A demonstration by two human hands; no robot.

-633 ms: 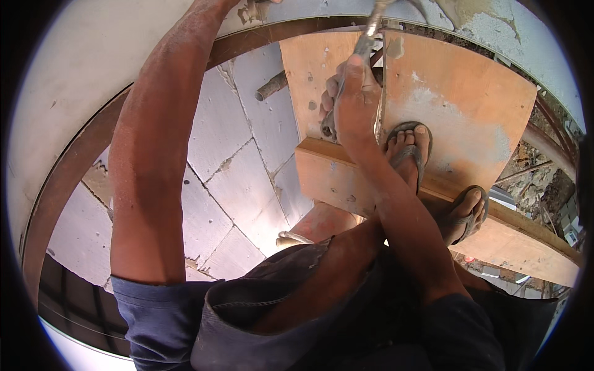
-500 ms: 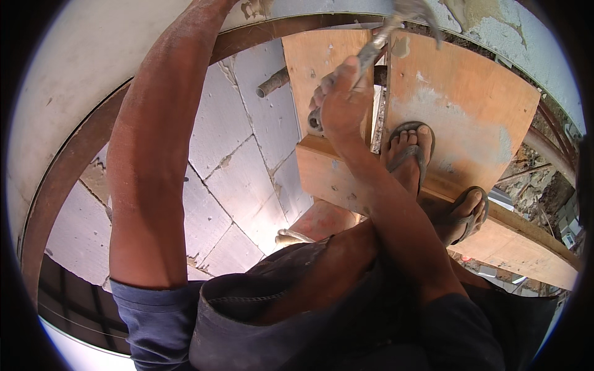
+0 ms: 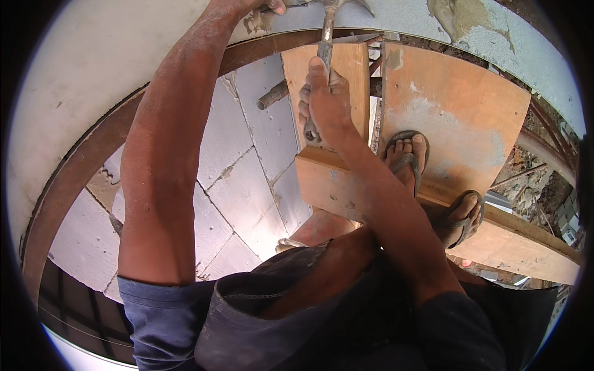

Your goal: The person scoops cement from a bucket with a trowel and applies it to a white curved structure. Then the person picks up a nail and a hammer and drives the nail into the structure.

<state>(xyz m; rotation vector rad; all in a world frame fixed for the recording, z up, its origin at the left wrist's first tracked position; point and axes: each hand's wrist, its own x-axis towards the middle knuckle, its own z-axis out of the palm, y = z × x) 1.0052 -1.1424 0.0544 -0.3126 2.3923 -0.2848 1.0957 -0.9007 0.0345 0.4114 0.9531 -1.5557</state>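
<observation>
My right hand [image 3: 327,99] is closed round the handle of a claw hammer [image 3: 328,32], thumb along the shaft. The hammer's head is at the top edge, partly cut off, its curved claw to the right. At the top edge my left hand [image 3: 263,6] pinches a thin dark metal rod [image 3: 291,7], like a nail or slim chisel. The rod points right toward the hammer's head; whether they touch I cannot tell. Both are against the pale wall [image 3: 408,18]. Much of my left hand is out of frame.
My sandalled feet rest on wooden boards [image 3: 448,99]; a thick plank [image 3: 526,238] crosses on the right. Pale blocks [image 3: 241,191] form a surface at left. A short pipe [image 3: 273,94] juts out from them. A brown curved edge [image 3: 59,204] runs along the left; rubble [image 3: 538,185] lies at right.
My right hand and the hammer have swung left, bringing the hammer's head close to the rod in my left hand. The left hand has come further into view.
</observation>
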